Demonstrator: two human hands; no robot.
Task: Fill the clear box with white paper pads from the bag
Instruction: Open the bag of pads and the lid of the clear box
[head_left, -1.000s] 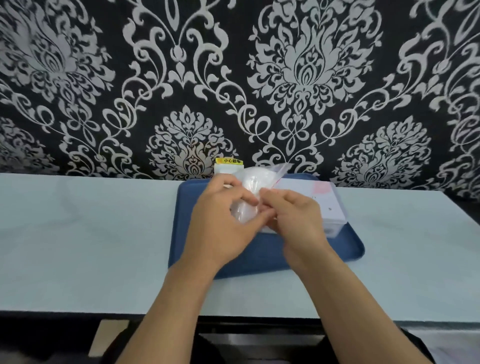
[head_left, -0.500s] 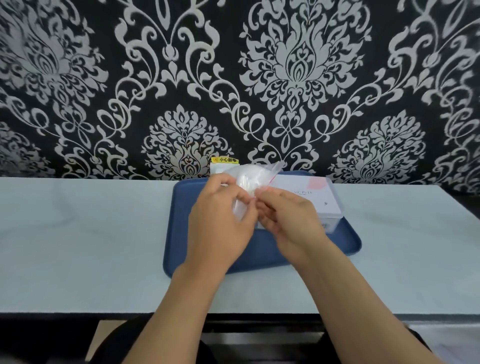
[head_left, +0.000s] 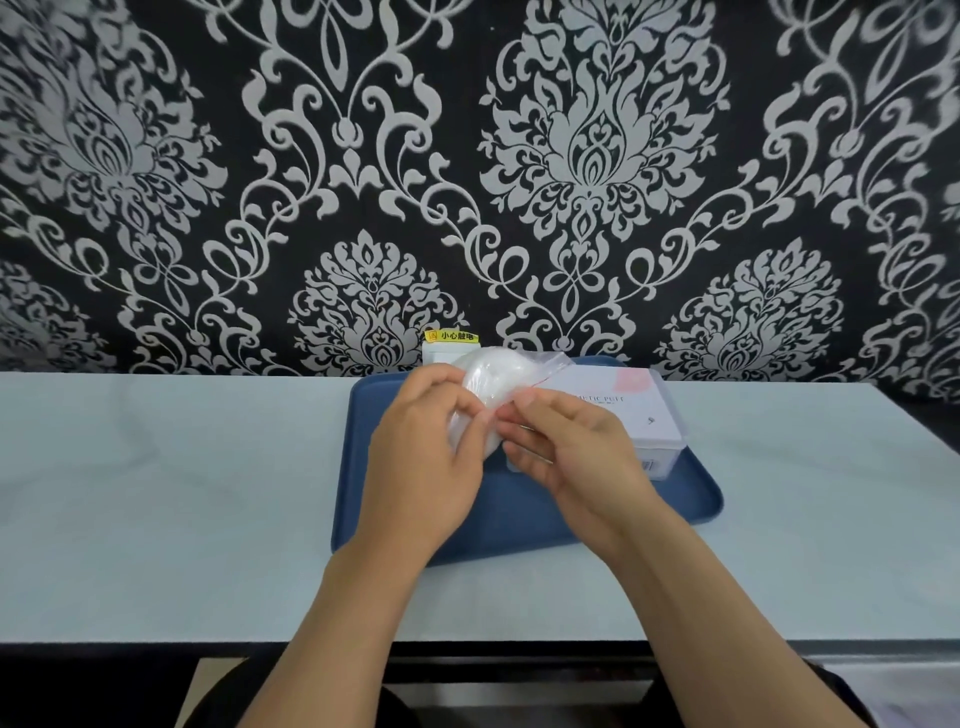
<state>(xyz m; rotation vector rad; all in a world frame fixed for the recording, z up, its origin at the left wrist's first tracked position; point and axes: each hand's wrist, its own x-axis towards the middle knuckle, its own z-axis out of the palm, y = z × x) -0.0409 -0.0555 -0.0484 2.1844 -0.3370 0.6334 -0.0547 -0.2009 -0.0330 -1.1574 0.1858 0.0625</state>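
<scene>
A clear plastic bag (head_left: 493, 384) holding round white pads is lifted above a blue tray (head_left: 524, 514). My left hand (head_left: 421, 457) grips the bag from the left. Pinching the bag's edge at its right side is my right hand (head_left: 566, 447); the fingertips of both hands meet at the bag's middle. The clear box (head_left: 639, 421) with a white and pink label lies on the tray's right part, just behind my right hand. The bag's lower part is hidden by my fingers.
The tray rests on a pale blue table (head_left: 182, 493) against a black and silver patterned wall (head_left: 363, 182). A white socket with a yellow warning sticker (head_left: 451, 336) sits on the wall behind the bag. The table's front edge (head_left: 156, 644) runs near me.
The bag stays held by both hands above the tray. My fingers have shifted slightly along the bag's edge, and the view has tilted a little.
</scene>
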